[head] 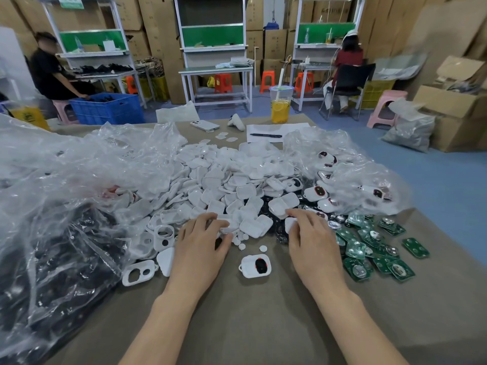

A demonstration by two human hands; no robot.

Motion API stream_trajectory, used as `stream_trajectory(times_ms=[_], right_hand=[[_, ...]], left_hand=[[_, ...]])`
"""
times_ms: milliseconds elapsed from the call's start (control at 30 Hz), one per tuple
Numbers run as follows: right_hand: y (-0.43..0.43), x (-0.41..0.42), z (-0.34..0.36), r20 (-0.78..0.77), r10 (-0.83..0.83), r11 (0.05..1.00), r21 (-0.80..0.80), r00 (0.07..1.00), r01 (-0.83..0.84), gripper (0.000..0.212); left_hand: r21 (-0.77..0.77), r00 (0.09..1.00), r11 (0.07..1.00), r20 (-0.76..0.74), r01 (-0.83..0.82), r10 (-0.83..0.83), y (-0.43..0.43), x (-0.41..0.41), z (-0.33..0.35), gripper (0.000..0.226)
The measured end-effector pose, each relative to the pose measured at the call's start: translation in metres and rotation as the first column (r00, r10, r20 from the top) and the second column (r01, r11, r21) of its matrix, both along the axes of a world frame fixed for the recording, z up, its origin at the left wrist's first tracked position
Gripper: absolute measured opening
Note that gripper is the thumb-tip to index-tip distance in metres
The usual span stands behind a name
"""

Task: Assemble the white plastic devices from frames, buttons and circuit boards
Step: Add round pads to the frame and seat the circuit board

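Both your hands are at the near edge of the heap of white covers. Your left hand lies with fingers loosely curled over the covers, and I can't tell whether it's got hold of one. Your right hand looks to be pinching one white cover between thumb and forefinger.

Here's the one that matters: the part-built device sits on the table between your two hands, closer to you than either set of fingertips. Its long axis runs left to right, loop end towards your left. It's about midway, maybe a shade nearer your left thumb, so either hand has to draw back to reach it.

The loose round buttons lie just beyond it, in the same gap. The empty frames are outside your left hand, the green circuit boards outside your right. Boards look like a right-hand job, frames a left.
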State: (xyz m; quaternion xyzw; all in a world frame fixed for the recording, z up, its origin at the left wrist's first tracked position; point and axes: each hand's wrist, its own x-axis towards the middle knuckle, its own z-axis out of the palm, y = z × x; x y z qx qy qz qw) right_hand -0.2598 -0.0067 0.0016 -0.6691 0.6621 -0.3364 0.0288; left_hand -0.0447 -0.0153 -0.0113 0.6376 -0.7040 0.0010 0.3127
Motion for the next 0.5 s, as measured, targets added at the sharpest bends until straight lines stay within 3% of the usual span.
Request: stream_trajectory(times_ms=[167, 267, 500], right_hand=[[0.0084, -0.0044, -0.0038, -0.050, -0.311, 0.950, 0.000, 0.949, 0.311, 0.035], [0.0088, -0.0042, -0.0068, -0.080, -0.305, 0.950, 0.040, 0.949, 0.309, 0.037], [0.0081, -0.0069, -0.0042, 0.028, -0.205, 0.979, 0.015, 0.978, 0.205, 0.044]], left_hand=[[-0.001, 1.000, 1.000, -0.007, 0.003, -0.003, 0.0006, 0.0000, 0.0004, 0.022], [0.007, 1.000, 1.000, -0.007, 0.000, 0.000, 0.0010, 0.0002, 0.0008, 0.023], [0.005, 1.000, 1.000, -0.002, 0.005, -0.005, 0.0011, 0.0003, 0.0004, 0.024]])
